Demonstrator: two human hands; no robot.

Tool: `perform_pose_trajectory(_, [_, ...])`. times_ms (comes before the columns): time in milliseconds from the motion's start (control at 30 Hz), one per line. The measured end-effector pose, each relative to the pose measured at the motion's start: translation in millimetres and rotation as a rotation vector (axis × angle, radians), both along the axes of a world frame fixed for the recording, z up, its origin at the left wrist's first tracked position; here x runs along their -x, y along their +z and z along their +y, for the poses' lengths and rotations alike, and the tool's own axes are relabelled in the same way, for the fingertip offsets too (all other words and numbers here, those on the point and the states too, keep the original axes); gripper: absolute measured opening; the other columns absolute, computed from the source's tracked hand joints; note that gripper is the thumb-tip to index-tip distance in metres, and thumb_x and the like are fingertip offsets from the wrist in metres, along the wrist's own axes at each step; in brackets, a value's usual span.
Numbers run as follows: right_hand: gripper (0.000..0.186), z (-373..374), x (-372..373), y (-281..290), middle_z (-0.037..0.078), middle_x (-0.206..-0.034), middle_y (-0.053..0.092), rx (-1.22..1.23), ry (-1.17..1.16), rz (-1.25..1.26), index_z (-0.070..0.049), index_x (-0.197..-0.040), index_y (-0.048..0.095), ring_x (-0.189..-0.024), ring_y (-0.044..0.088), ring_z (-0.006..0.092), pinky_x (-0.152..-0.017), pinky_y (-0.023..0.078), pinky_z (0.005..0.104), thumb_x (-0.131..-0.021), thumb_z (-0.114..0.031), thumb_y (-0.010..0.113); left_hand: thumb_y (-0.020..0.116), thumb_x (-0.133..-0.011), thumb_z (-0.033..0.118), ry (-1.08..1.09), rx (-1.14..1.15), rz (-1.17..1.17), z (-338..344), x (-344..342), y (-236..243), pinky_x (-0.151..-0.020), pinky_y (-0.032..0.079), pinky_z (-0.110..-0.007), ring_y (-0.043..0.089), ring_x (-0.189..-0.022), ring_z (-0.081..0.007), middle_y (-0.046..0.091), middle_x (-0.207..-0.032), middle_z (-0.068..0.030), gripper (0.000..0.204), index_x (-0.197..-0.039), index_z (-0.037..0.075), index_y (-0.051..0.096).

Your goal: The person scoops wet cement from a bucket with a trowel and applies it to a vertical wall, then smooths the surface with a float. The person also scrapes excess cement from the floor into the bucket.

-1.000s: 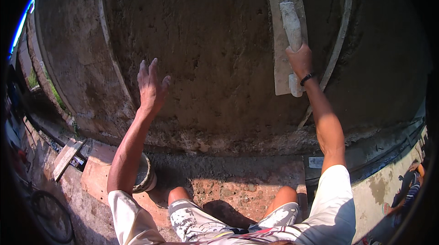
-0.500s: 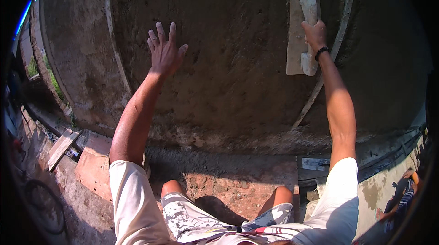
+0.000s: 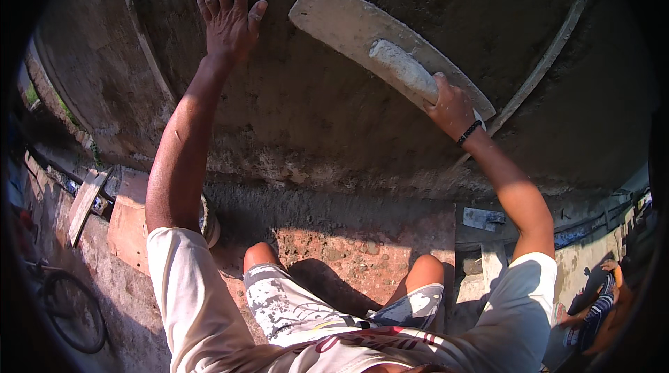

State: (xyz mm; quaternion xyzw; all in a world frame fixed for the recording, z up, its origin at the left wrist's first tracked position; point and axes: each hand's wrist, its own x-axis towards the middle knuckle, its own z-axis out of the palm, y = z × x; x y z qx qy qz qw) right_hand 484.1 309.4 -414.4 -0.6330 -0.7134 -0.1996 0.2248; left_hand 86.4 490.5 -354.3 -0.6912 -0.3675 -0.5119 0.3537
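A wide wall of dark, damp plaster (image 3: pixel 334 129) fills the upper part of the view. My right hand (image 3: pixel 451 105) grips the pale, rough handle of a long plastering float (image 3: pixel 348 14). The float lies slantwise across the wall, one end up toward the middle, the other down by my wrist; whether its whole face touches the plaster I cannot tell. My left hand (image 3: pixel 231 25) is spread at the upper left, fingers apart, near or against the wall, with nothing in it. Two thin raised strips run down the plaster, a left strip (image 3: pixel 143 35) and a right strip (image 3: pixel 550 52).
Below the wall is a reddish, grit-covered board (image 3: pixel 348 254) between my knees. A bucket (image 3: pixel 210 223) stands partly behind my left arm, near a wooden plank (image 3: pixel 87 206). A bicycle wheel (image 3: pixel 73 310) is at lower left; another person (image 3: pixel 599 310) is at lower right.
The float has swung from upright by the right strip to a slant nearer the middle, my right hand moving down and left with it. My left hand has gone higher and slightly left.
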Motion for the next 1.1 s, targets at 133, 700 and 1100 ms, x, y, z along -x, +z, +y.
perform_pose_trajectory(133, [0.052,-8,-17,-89,0.024,-0.093,0.067,0.213,0.043,-0.158,-0.004,-0.119,0.051,-0.085,0.066,0.0418,-0.070,0.054,0.0499,-0.074,-0.015,0.075,0.031,-0.100,0.055,-0.022,-0.024,0.008,-2,1,2,-0.117,0.003,-0.056,-0.001,-0.147,-0.0434,0.000,-0.161,-0.0169,0.067,-0.155,0.020,0.016])
perform_pose_trajectory(700, [0.058,9,-36,32,0.025,-0.086,0.067,-0.270,0.057,0.047,-0.004,-0.124,0.049,-0.085,0.065,0.0448,-0.073,0.053,0.0511,-0.075,-0.019,0.077,0.036,-0.100,0.047,0.143,-0.027,0.090,4,11,-2,-0.117,0.003,-0.056,-0.002,-0.147,-0.0434,0.000,-0.160,-0.0227,0.069,-0.154,0.008,0.018])
perform_pose_trajectory(1100, [0.036,-17,-6,-174,0.022,-0.089,0.067,0.436,0.064,-0.257,-0.005,-0.115,0.051,-0.082,0.068,0.0408,-0.069,0.055,0.0514,-0.084,-0.017,0.063,0.038,-0.099,0.054,0.015,0.016,0.025,7,11,-4,-0.117,0.005,-0.055,-0.003,-0.148,-0.0396,-0.001,-0.162,-0.0127,0.068,-0.155,0.022,0.018])
